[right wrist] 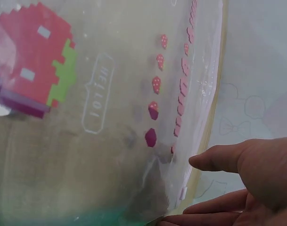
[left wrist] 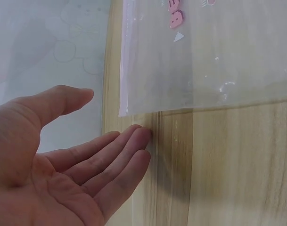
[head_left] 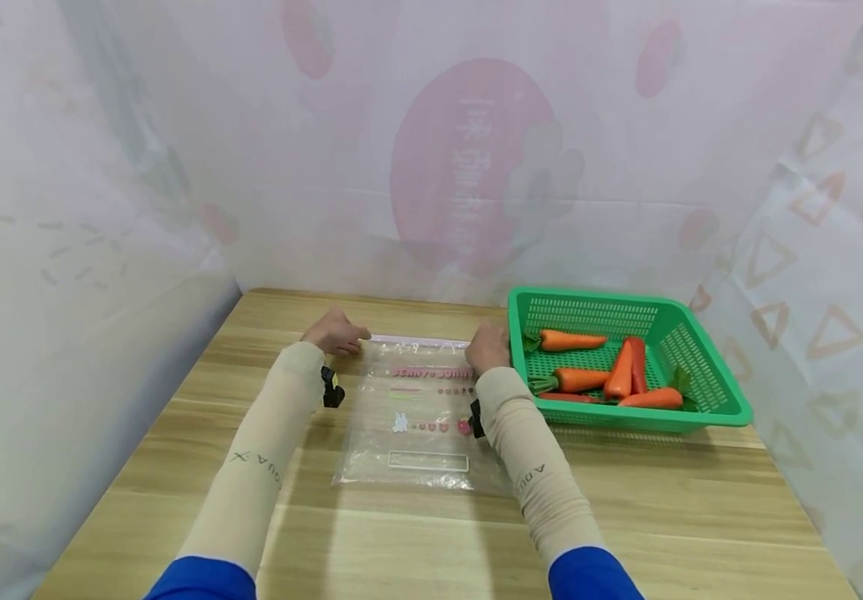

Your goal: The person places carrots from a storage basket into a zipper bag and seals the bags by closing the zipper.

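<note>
The left hand (left wrist: 63, 165) lies with its fingers straight and relaxed, palm showing, holding nothing; its grip is wide and empty. The fingertips (left wrist: 141, 136) sit just short of the near corner of the clear plastic zip bag with pink print (left wrist: 204, 56), which lies flat on the light wooden table (left wrist: 237, 165) directly ahead of them. In the head view this hand (head_left: 335, 333) rests at the bag's far left corner, beside the pink zip strip.

The right hand (right wrist: 256, 169) is at the opposite corner of the same strip. Its thumb points toward the bag's sealed edge and its fingers lie loosely below, but whether the grip pinches the plastic or only rests near it cannot be told from these views. From above, this hand (head_left: 488, 346) sits at the bag's (head_left: 416, 408) far right corner.

The bag's zip edge runs straight from 1 hand to the other, across the person's front, and both hands are about equally close to it. The body of the bag extends back toward the person, between the 2 beige sleeves.

Outward to the right, just beyond the right hand, stands a green perforated plastic basket (head_left: 701, 412) holding several orange carrots (head_left: 619, 371).
</note>
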